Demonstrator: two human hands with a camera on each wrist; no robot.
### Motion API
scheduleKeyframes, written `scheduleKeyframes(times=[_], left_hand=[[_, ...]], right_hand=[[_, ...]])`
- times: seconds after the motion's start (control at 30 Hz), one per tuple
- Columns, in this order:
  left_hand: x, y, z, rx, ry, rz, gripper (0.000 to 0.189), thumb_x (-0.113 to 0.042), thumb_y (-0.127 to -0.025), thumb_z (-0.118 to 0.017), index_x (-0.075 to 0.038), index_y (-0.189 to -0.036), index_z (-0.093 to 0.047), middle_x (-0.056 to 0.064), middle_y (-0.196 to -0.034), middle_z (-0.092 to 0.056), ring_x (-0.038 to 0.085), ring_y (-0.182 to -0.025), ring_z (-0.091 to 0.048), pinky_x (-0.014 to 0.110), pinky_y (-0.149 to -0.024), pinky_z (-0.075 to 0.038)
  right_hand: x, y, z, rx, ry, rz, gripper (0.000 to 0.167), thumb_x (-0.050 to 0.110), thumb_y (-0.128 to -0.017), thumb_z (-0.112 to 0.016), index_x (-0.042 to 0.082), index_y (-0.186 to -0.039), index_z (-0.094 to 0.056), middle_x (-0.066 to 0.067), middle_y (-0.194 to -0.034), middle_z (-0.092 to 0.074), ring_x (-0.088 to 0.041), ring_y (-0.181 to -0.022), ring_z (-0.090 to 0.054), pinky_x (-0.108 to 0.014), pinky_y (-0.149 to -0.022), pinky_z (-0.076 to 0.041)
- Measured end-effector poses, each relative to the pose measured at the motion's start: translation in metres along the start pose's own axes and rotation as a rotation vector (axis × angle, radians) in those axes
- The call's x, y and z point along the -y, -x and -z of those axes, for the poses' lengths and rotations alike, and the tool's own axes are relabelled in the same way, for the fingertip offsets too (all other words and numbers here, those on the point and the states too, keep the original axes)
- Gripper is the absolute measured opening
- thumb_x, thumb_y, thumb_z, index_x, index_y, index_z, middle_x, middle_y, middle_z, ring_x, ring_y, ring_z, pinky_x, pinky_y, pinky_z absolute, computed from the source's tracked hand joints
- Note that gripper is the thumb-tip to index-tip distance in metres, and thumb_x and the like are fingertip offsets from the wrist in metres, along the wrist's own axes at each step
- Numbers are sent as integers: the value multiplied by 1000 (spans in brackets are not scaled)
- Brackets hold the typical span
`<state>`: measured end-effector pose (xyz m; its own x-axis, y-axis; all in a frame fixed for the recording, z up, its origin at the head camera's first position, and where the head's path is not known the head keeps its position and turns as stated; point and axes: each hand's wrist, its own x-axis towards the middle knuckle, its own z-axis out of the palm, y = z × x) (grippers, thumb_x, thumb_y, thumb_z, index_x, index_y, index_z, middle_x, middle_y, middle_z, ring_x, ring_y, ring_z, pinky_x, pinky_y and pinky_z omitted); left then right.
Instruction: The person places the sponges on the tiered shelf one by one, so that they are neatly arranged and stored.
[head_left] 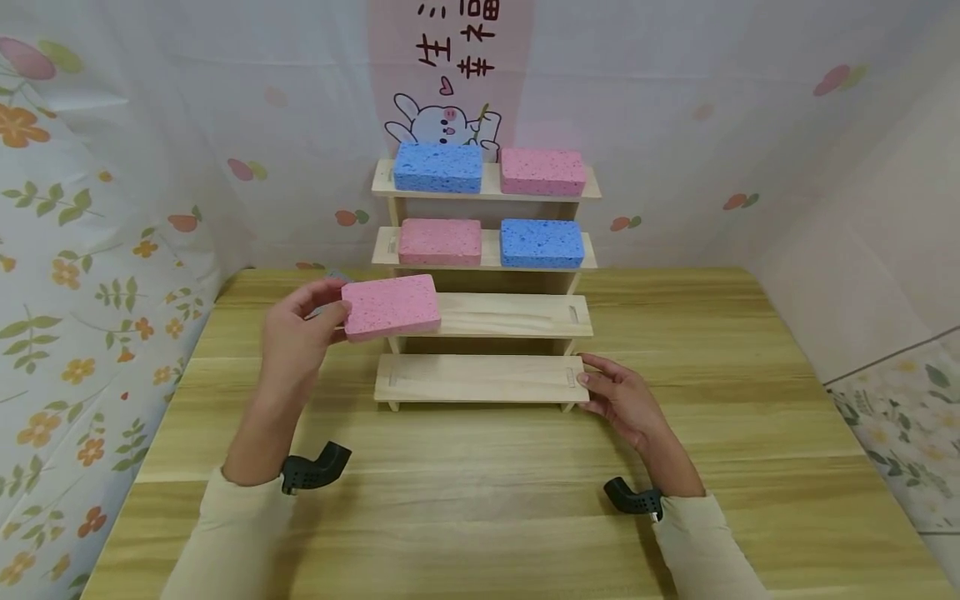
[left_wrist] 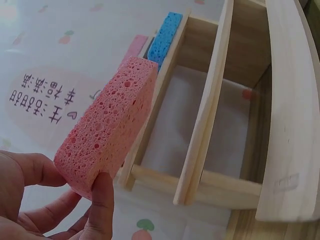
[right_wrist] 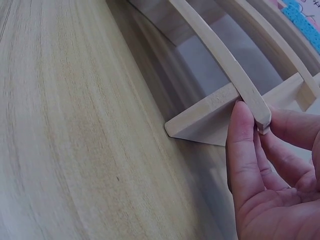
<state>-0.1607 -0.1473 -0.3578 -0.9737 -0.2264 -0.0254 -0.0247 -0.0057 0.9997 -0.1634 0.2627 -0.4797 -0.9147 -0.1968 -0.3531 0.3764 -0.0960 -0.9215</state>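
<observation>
A pink sponge [head_left: 392, 307] is held by its left end in my left hand [head_left: 300, 325], between thumb and fingers. It hangs over the left part of the third shelf [head_left: 510, 315] of a wooden tiered rack; in the left wrist view the sponge [left_wrist: 107, 125] looks tilted. My right hand [head_left: 618, 396] pinches the right end of the lowest shelf [head_left: 480, 377]; the right wrist view shows thumb and fingers on either side of the board [right_wrist: 250, 97]. Bare wood shows on the lowest shelf.
On the top shelf [head_left: 491, 179] sit a blue sponge [head_left: 438, 168] and a pink sponge [head_left: 543, 172]. The second shelf [head_left: 491, 250] carries a pink sponge [head_left: 439, 242] at left and a blue sponge [head_left: 542, 244] at right. A printed cloth [head_left: 637, 108] hangs behind the wooden table [head_left: 480, 500].
</observation>
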Motion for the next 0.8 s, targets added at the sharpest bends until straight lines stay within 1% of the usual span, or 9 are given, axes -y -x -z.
scheduleKeyframes(times=[0.13, 0.3, 0.43, 0.63, 0.8], left_hand=[[3, 2, -10, 33, -74, 7, 31, -10, -92, -62, 1, -121, -62, 5, -111, -60, 15, -84, -62, 22, -71, -56], [6, 2, -23, 92, -127, 22, 33, -14, -94, -60, -1, -124, -61, 9, -117, -58, 18, -91, -60, 21, -75, -56], [8, -1, -35, 120, -122, 29, 34, -14, -94, -60, -1, -125, -60, 12, -121, -57, 20, -92, -60, 22, -75, -56], [12, -4, -51, 112, -83, 58, 32, -12, -93, -61, -3, -124, -62, 10, -119, -58, 20, -90, -60, 23, -73, -56], [16, -4, -62, 111, -42, 66, 31, -11, -93, -61, -4, -123, -63, 10, -117, -58, 22, -89, -60, 24, -74, -56]], right_hand=[[0, 0, -1, 5, -1, 2, 60, 12, -97, -58, 0, -150, -31, 1, -110, -63, -12, -88, -66, -23, -69, -56], [0, 0, -2, -5, -6, -5, 59, 10, -98, -57, 0, -149, -31, 1, -109, -63, -12, -87, -66, -23, -68, -56], [0, 1, -2, -7, -8, -4, 58, 9, -98, -56, 0, -150, -31, 1, -109, -63, -12, -86, -66, -23, -67, -56], [0, 0, 0, -7, -8, 5, 58, 9, -98, -56, 0, -149, -31, 0, -109, -63, -12, -87, -66, -23, -68, -56], [0, 0, 0, 1, -17, 14, 58, 8, -98, -56, -2, -149, -30, 0, -108, -63, -12, -87, -66, -23, -67, -56]])
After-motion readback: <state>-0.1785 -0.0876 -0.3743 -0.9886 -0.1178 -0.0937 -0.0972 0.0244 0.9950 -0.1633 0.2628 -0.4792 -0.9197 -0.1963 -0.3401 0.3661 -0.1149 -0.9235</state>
